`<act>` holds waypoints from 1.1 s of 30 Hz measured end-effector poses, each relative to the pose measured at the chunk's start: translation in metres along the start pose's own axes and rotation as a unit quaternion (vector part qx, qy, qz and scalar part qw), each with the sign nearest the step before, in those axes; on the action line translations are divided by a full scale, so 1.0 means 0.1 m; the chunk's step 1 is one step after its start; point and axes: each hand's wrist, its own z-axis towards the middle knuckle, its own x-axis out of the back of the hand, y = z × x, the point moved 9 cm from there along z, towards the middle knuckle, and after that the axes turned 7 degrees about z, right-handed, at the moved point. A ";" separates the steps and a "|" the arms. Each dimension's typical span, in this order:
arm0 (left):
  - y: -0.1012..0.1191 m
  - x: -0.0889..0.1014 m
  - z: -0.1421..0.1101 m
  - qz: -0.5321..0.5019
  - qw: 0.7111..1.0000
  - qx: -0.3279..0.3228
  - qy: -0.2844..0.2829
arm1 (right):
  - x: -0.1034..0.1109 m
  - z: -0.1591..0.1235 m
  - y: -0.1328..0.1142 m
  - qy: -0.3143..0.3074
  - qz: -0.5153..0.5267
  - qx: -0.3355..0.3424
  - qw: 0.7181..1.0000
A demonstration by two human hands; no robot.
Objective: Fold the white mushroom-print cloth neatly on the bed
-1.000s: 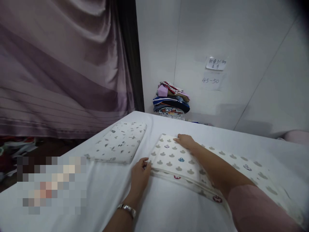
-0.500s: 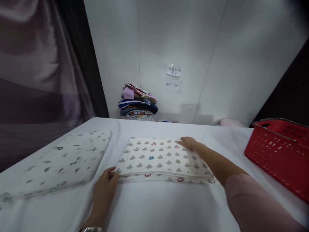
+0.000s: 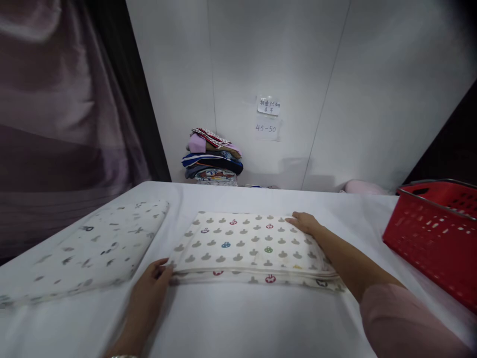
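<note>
Fingers (image 3: 302, 222) touch the folded cloth (image 3: 248, 244), its long axis running left-right.

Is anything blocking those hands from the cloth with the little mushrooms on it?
No, nothing visible. The left hand is at the near left corner of the mushroom-print cloth; the right hand is on its far right part. The other folded cloth lies off to the left, the red basket to the right.

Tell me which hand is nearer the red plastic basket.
Right. The right hand is left of the red plastic basket, apart from it; the left hand is farther left, beyond the mushroom-print cloth.
</note>
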 end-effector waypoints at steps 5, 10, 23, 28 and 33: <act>0.06 0.02 -0.01 0.007 1.000 0.017 -0.012 | 0.06 -0.12 0.33 0.006 -0.003 -0.022 1.000; 0.01 -0.04 0.03 0.021 0.999 0.028 -0.034 | 0.04 -0.09 0.48 0.008 -0.017 -0.049 0.999; 0.07 0.01 -0.01 0.041 0.999 0.026 -0.023 | 0.34 -0.74 0.93 0.100 0.022 -0.102 0.989; 0.09 0.00 0.00 0.039 0.999 -0.007 -0.003 | 0.34 -1.29 0.59 0.153 0.052 -0.044 0.986; 0.08 -0.04 -0.02 0.014 0.999 -0.034 0.011 | 0.03 -1.88 -0.21 0.162 0.107 0.161 0.968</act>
